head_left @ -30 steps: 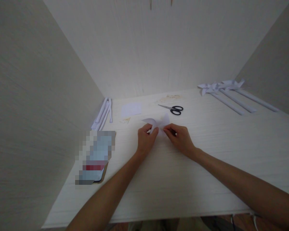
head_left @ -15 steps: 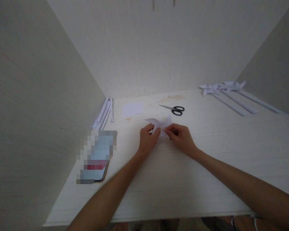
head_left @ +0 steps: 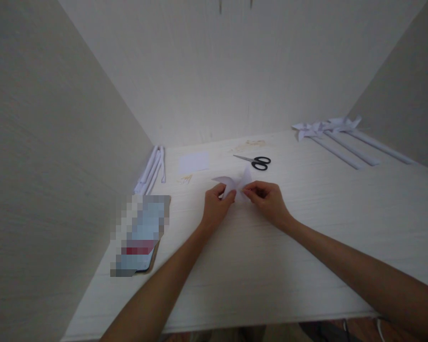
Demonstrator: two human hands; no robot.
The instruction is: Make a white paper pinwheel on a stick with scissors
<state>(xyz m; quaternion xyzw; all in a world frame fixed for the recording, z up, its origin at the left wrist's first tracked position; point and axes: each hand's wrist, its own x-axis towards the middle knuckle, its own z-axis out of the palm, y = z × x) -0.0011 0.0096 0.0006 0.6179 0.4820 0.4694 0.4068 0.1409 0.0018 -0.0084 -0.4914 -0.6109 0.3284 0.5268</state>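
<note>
A white paper pinwheel (head_left: 230,185) is held over the middle of the table, its blades curled outward. My left hand (head_left: 217,205) grips its left side between thumb and fingers. At the pinwheel's centre, the thumb and forefinger of my right hand (head_left: 266,199) are pinched together. Something small and pale seems to lie between those fingertips, too tiny to make out. Just beyond the hands lie scissors (head_left: 255,161) with black handles, blades pointing left.
A white paper sheet (head_left: 193,162) lies at back left, with small thin yellowish pieces (head_left: 185,179) before it. Rolled paper sticks (head_left: 150,171) rest by the left wall, behind a phone (head_left: 142,237) with a blurred screen. Finished pinwheels (head_left: 314,128) on paper sticks (head_left: 355,147) lie at back right.
The whole view has shifted slightly. My right fingertips stay pinched at the pinwheel's centre, with a small pale spot now showing there. My left hand keeps its hold.
</note>
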